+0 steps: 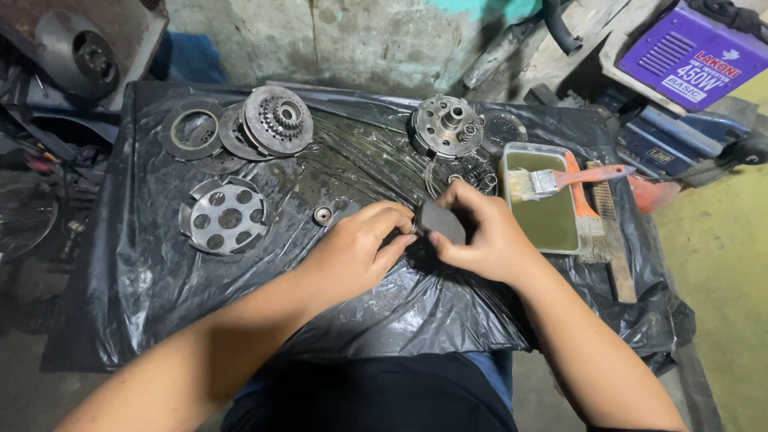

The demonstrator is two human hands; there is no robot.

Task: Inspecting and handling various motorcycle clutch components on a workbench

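Both hands meet at mid-bench: the right hand [480,232] pinches a small dark grey block [442,221] from above and behind, while the left hand [360,248] closes its fingertips on the block's left end. The block sits between the 2, its long axis running roughly left to right, equally near both. Fingers hide its underside, so its shape is unclear. Beyond lie a holed metal disc [222,216], a geared plate [277,120], and a brush [560,181] over a tray [552,216].
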